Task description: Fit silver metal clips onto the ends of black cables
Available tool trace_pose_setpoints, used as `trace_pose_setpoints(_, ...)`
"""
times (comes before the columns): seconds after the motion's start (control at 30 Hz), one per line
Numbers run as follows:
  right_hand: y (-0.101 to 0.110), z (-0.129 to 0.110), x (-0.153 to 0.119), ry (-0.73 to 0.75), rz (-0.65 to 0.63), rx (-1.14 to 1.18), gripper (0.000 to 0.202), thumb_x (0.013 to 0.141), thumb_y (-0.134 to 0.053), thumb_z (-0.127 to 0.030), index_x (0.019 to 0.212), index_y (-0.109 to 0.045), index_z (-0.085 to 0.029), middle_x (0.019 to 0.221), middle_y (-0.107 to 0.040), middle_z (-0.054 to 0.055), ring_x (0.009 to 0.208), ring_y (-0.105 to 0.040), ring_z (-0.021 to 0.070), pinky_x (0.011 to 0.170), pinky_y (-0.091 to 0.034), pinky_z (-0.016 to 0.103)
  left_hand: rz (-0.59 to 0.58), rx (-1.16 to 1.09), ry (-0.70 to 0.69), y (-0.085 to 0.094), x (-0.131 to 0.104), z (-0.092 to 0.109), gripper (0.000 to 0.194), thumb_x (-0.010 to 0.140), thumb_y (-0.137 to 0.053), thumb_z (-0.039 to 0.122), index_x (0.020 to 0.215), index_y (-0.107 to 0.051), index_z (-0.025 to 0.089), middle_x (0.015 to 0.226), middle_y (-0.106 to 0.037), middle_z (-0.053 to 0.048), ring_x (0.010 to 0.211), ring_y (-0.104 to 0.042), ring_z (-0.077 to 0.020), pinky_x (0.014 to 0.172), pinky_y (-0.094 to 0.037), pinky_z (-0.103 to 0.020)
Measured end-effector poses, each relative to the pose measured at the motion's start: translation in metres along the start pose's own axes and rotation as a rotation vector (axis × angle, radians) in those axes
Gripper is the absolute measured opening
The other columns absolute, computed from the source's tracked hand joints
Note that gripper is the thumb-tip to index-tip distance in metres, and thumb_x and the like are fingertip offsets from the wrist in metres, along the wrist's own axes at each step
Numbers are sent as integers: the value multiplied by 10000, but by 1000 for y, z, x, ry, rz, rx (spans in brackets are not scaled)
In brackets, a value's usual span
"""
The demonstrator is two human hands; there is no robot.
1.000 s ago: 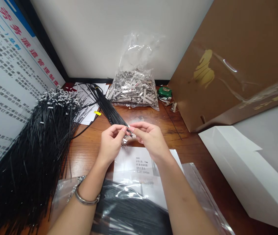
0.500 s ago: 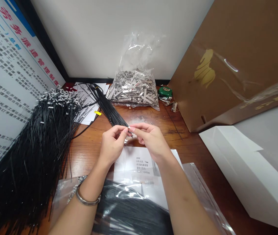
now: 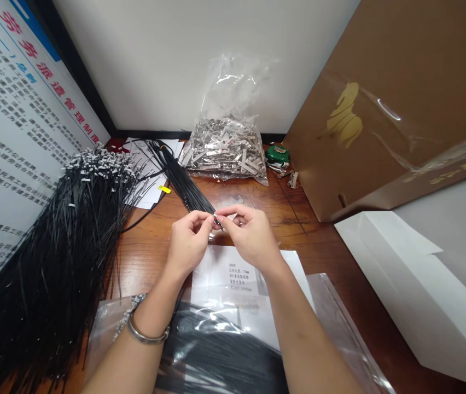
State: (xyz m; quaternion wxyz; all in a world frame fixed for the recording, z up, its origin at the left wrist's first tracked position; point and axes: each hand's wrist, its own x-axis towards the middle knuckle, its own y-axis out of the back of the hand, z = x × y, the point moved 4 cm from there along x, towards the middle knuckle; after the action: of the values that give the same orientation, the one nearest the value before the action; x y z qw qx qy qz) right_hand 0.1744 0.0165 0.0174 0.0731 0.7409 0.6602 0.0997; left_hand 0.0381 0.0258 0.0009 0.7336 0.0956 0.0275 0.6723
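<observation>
My left hand (image 3: 190, 238) is closed, thumb and forefinger pinching the end of a thin black wire (image 3: 218, 222). My right hand (image 3: 251, 232) meets it from the other side, its thumb and forefinger pressed together at the same wire end. A small pale bit shows between the fingertips; its kind is too small to tell. Just beyond the hands lies a bundle of black wires (image 3: 179, 178), its near end partly hidden by the fingers. Under the wrists are a printed paper sheet (image 3: 216, 268) and a clear plastic bag of black wires (image 3: 220, 345).
A large heap of black wires with white ends (image 3: 48, 257) stands at left. At the back sits a clear bag of metal strips (image 3: 227, 145), beside a green tape measure (image 3: 277, 154). To the right are a brown box (image 3: 380, 120) and a white box (image 3: 413, 295).
My right hand's fingers have shifted slightly and curled more at the wire end, whose dark tip now shows more. My left hand has stayed nearly still.
</observation>
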Motion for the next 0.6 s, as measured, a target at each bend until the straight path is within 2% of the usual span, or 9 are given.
trace_pose_setpoints(0.13,0,0,-1,3,11,-43,122,759,-619,-254,775,-700,-165,535,-579,-15,471,-432,102,494,-369,256,5,-17,10,0,1,-1,174,830,-606,295,794,-671,139,756,-720,-55,705,-673,-158,676,-501,-246)
trace_pose_setpoints(0.37,0,-1,-2,-17,33,-8,120,748,-632,-271,771,-701,-175,553,-600,-1,485,-474,121,504,-371,271,18,-73,14,-1,1,2,154,818,-614,280,782,-671,142,735,-718,-46,690,-670,-153,674,-504,-246)
trace_pose_setpoints(0.6,1,0,-2,-3,49,-39,128,754,-631,-273,770,-712,-175,562,-590,-6,480,-450,112,511,-361,274,8,-73,42,-2,0,1,173,819,-615,298,788,-670,136,742,-718,-55,697,-670,-153,668,-503,-242)
